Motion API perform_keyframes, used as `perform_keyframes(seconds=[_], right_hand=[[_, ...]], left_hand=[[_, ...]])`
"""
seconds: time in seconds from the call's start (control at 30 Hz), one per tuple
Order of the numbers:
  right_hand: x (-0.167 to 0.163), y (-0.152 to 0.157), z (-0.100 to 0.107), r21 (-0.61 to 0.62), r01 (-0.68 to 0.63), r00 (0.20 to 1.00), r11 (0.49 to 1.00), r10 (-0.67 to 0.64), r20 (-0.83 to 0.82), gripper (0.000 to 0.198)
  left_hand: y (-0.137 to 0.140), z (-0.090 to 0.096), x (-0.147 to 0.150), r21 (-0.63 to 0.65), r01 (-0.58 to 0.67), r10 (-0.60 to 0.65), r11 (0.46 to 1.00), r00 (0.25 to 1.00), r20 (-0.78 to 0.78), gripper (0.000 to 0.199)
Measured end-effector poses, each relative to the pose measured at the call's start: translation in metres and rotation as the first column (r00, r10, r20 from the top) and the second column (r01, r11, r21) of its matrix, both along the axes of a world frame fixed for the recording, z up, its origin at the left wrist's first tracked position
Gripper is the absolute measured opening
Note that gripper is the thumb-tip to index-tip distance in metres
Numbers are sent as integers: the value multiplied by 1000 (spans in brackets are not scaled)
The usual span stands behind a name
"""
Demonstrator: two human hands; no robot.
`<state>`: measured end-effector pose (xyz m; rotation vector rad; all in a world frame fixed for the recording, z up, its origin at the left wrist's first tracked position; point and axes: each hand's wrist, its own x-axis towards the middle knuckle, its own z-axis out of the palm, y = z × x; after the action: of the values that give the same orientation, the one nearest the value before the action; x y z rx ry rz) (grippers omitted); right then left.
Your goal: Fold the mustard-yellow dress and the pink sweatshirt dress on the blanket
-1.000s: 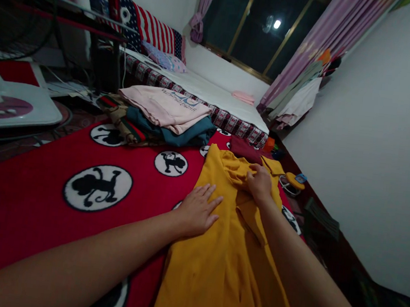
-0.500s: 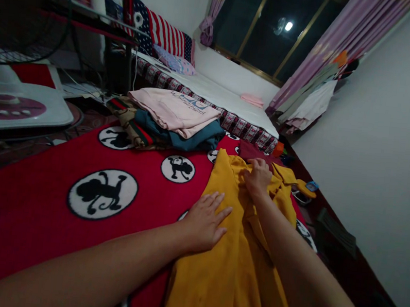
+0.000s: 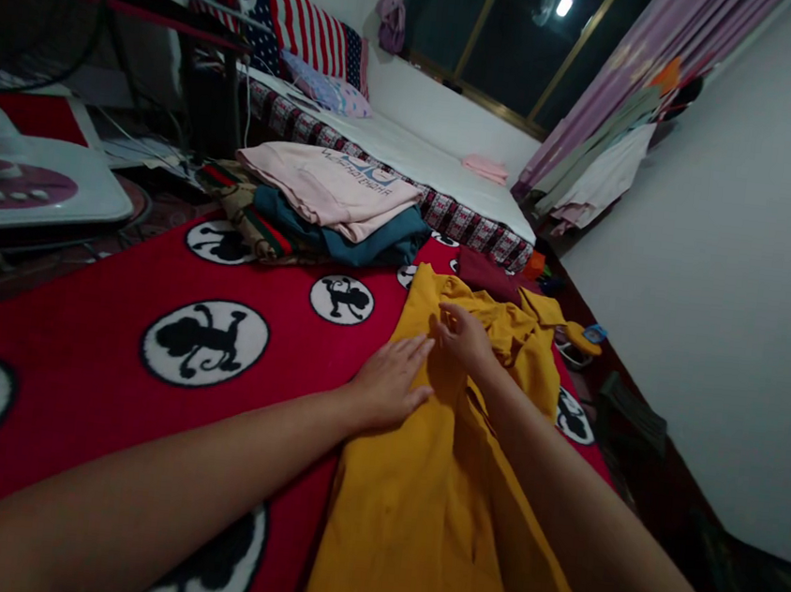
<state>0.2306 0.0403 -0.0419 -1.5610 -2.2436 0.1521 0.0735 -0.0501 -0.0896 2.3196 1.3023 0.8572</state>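
A yellow long garment (image 3: 404, 485) with a collar lies spread over the red blanket, its length running down toward me. My left hand (image 3: 392, 380) rests flat on the garment's left edge, fingers stretched out. Close by, to the upper right, my right hand (image 3: 467, 339) touches the upper part of the cloth with its fingers loosely bent and apart. Gathered folds (image 3: 499, 318) of the same garment bunch up beyond the right hand. Part of the garment is hidden under my right forearm.
The red blanket (image 3: 108, 341) carries round monkey prints. Folded clothes, with a pink top (image 3: 336, 186) uppermost, are stacked at its far side. A maroon cloth (image 3: 489, 276) lies beyond the garment. A fan base (image 3: 32, 183) stands left; a bed (image 3: 424, 158) lies under the window.
My right hand has moved left and a little nearer to my left hand, off the gathered folds. My left hand stays flat on the garment's edge. The camera view has shifted slightly.
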Motion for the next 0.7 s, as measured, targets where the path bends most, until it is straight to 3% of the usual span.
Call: perform_keyframes(seconds=[0.07,0.13,0.2,0.27,0.37,0.43,0.47,0.6,0.7], right_hand=[[4,-51,5,87,-49,994,995,57,-88,38],[11,-105,6,91,-186,976,978,195,-100,38],[21,-147,6,-53,-415,910,908,415,-12,40],[37,-168,8,-149,-462,883,874,468,7,35],[72,-165,13,4,-200,978,980,200,-63,24],[95,-153,15,116,10,997,993,-2,-71,24],[104,-149,15,114,61,998,992,-58,-32,28],[114,-149,5,-53,37,971,998,-24,237,53],[110,-150,-6,-16,69,954,998,-61,294,24]], left_hand=[[8,1,0,-36,-102,107,994,975,192,53],[13,2,-1,-67,-153,166,986,928,332,48],[15,2,-1,-52,-137,147,989,919,365,46],[14,2,-1,-20,-102,103,995,945,310,45],[8,4,-1,13,-59,56,998,983,172,43],[5,5,-2,40,-29,25,999,996,91,39],[4,6,-2,52,-15,12,999,998,59,37],[4,6,-4,76,4,-5,997,1000,13,34],[5,5,-4,86,0,-1,996,1000,8,34]])
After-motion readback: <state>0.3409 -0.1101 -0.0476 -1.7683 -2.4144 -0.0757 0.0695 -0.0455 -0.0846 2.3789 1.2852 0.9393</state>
